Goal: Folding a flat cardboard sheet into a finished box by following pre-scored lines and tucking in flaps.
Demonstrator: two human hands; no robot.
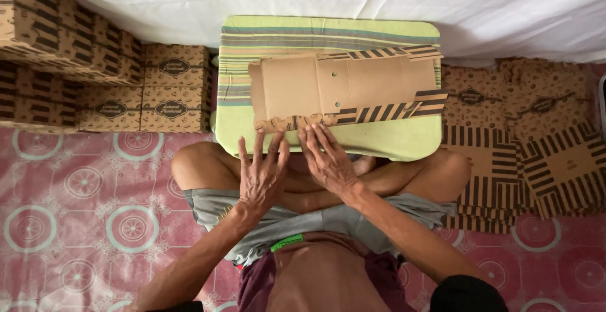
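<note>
Head view: flat carton blank (344, 91) lies on green striped bench (385, 141), long flap toward person. Left hand (260, 176) and right hand (328, 160): fingers spread, tips on near flap edge, gripping nothing. Rec.: press evenly along crease w/ both hands. Folded boxes (145, 91) stacked left; flat blanks (536, 154) piled right on patterned floor mat.

A flat, unfolded brown cardboard box blank (344, 91) with black-striped flaps lay printed side down at the frame's upper centre, its near edge flap slightly raised.
</note>
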